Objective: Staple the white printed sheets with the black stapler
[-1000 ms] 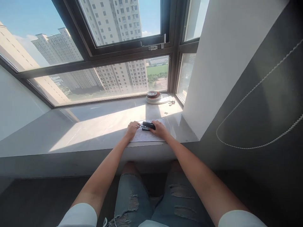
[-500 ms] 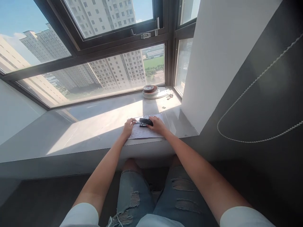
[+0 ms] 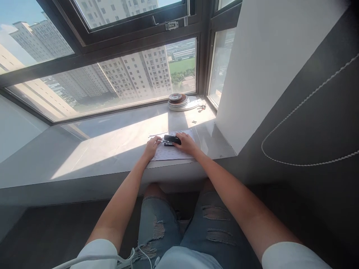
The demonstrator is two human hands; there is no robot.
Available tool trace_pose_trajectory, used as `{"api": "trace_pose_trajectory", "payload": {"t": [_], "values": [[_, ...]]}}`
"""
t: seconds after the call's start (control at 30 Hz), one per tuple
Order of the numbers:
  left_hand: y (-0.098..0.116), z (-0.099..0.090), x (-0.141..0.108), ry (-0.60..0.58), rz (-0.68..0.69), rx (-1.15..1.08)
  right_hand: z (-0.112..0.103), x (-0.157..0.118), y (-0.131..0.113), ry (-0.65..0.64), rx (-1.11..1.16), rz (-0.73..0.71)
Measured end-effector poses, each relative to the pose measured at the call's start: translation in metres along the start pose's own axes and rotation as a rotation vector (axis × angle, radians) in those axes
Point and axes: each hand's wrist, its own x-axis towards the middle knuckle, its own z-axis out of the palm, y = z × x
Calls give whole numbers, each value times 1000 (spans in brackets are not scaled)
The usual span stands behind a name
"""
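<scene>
A black stapler (image 3: 171,139) lies over printed sheets of paper (image 3: 174,154) on the windowsill, its top arm raised apart from its base. My right hand (image 3: 185,142) is wrapped round the stapler's right end. On the left, my left hand (image 3: 153,145) rests at the paper's left edge, its fingers pinched near the stapler's left end, where something thin and shiny shows. What those fingers hold is too small to make out.
Stacked plates (image 3: 179,102) stand at the back of the sill, with keys (image 3: 202,108) beside them. Small staple strips (image 3: 194,121) lie nearer. A beaded cord (image 3: 291,111) hangs at the right. My legs are below the sill's front edge (image 3: 92,178).
The camera view has tilted and shifted slightly. Both hands stay at the stapler with hardly any change. A white cable shows more fully at the bottom left.
</scene>
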Motion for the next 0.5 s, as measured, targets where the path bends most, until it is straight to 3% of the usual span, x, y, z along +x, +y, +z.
{"api": "trace_pose_trajectory", "payload": {"t": [0.27, 0.5], "values": [[3, -3, -6, 60, 28, 34, -2, -1, -2, 4, 1, 9], [11, -10, -17, 148, -87, -13, -2, 0, -2, -9, 13, 2]]}}
